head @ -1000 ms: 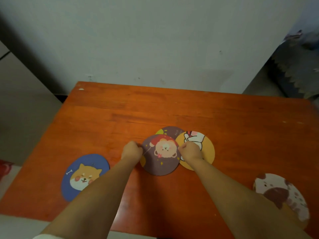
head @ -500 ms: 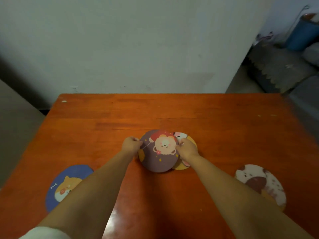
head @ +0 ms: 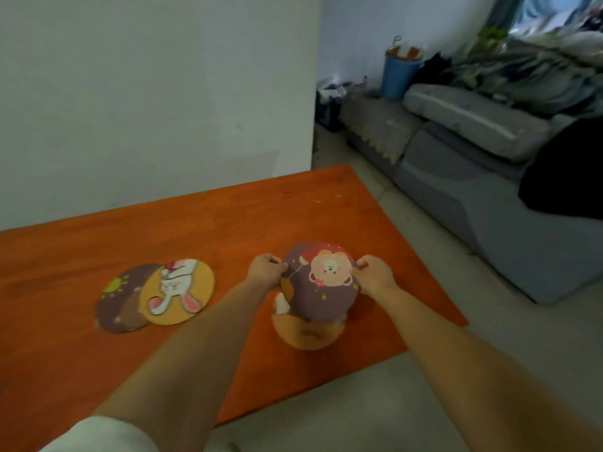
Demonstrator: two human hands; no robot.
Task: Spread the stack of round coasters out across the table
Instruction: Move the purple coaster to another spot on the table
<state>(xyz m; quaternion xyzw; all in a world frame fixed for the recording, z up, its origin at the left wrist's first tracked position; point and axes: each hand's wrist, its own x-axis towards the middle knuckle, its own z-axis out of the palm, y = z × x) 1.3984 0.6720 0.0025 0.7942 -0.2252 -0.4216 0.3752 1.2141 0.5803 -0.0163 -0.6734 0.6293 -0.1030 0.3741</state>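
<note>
A purple bear coaster is held tilted above the orange table, near its right edge. My left hand pinches its left rim and my right hand pinches its right rim. Beneath it lies a brown-and-white coaster, partly hidden. An orange edge of another coaster shows behind the purple one. To the left, a yellow rabbit coaster lies flat, overlapping a dark brown coaster with a sun on it.
A white wall stands behind the table. A grey sofa with cushions is on the right, a blue bucket behind it. Grey floor lies past the table's near right edge.
Both hands lifted the purple bear coaster off the stack and carried it right, over the brown-and-white coaster. The view swung right; the rabbit and brown coasters stayed behind.
</note>
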